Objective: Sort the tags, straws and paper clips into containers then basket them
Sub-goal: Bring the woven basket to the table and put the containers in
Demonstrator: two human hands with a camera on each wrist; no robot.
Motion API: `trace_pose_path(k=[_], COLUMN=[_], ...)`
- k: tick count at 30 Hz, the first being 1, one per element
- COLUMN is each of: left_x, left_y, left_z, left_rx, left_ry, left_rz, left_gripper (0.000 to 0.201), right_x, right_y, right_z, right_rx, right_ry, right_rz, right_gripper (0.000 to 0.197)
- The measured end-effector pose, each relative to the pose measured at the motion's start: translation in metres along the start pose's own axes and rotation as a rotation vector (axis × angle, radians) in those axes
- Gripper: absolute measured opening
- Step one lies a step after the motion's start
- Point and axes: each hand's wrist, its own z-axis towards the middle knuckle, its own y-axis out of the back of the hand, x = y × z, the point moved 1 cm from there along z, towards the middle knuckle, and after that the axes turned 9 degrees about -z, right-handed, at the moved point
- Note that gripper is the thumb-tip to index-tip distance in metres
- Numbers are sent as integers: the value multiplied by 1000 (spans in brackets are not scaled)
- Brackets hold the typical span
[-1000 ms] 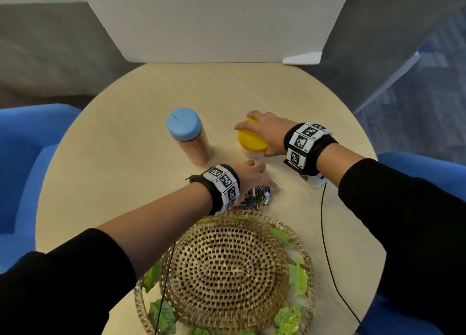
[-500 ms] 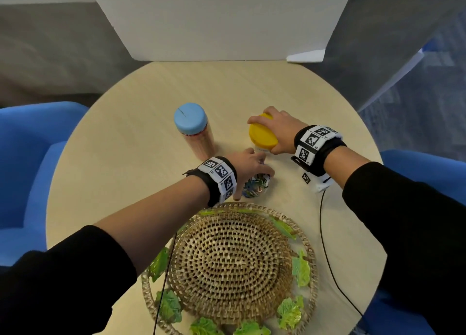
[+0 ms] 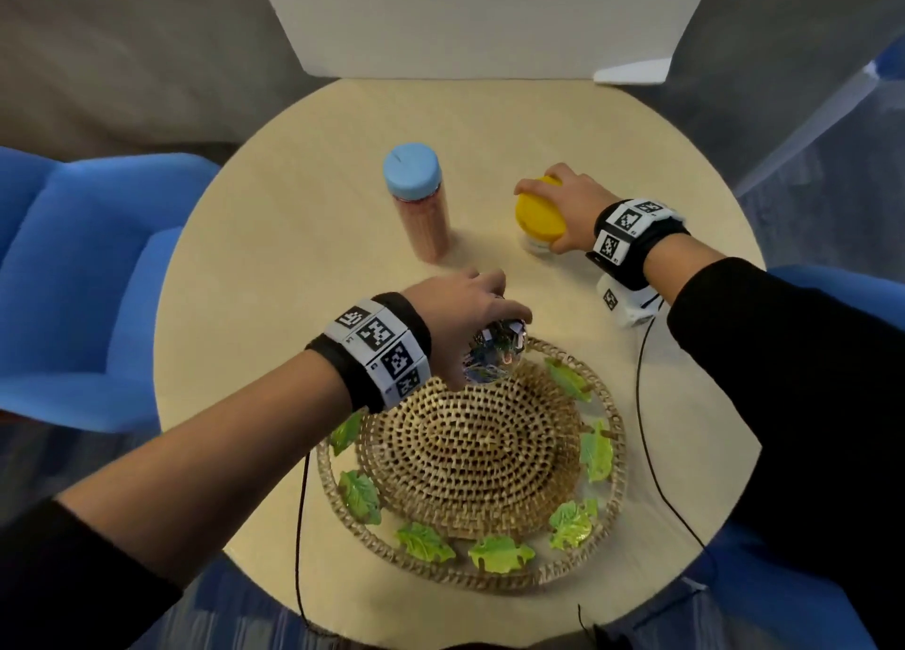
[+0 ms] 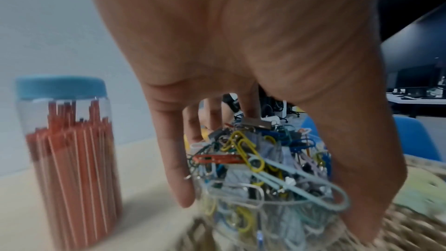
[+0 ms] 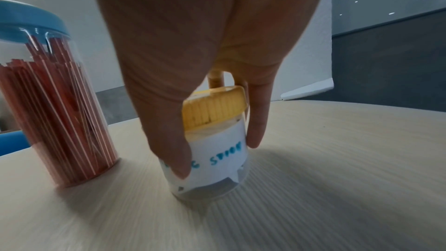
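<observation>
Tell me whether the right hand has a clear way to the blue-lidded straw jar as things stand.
Probably not yet: the right hand is gripping the yellow-lidded jar. The path itself looks free, since only bare table lies between it and the straw jar.

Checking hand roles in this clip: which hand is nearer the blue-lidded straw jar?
Left, narrowly. The left hand holds the clip jar just in front of the straw jar; the right hand grips the yellow-lidded jar beside it.
</observation>
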Motion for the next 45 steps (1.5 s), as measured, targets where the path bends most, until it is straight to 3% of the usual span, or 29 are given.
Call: trace_pose_path(k=[10,22,24,26,28,29,35,37,39,42,45], left_x=[-22,-18,-16,-9,5,14,82,103,118,128,131], left_y=[-92,-111,-93,-68,-43,-32,-6,-4,0,5,3], left_z=[-22,-31,-42,-56,-68,-71,-55,-40,-28,-10,8], left_rx=[95,100,21,-87,-168,-227,-834,-850,-782,-713,-736], left_ry=[-55,-46,-43,-17,65,113,333,425,461,425,385], left_rz=[43,52,-41,-207,-353,-405,-725,-826,-847,-787,-790], left_gripper=[107,112,93,58,23,18,33,79,120,132,120], right_x=[9,46,52,57,62,65,86,93,100,112,123], right_y=[33,69,67,62,52,46,-4,-18,-28,-38,-48], right_z=[-60,-168,-178,-186,-190,-191,-194,-194,-192,-189,-185], right_rx=[-94,-121,-108,-83,-36,-7,161,202,220,206,178], right_ry=[-54,44,43,40,32,27,27,73,115,162,200], right_rz=[111,149,146,150,141,129,55,17,-35,-146,-274], right_gripper=[94,94,95,96,95,95,97,99,99,100,107])
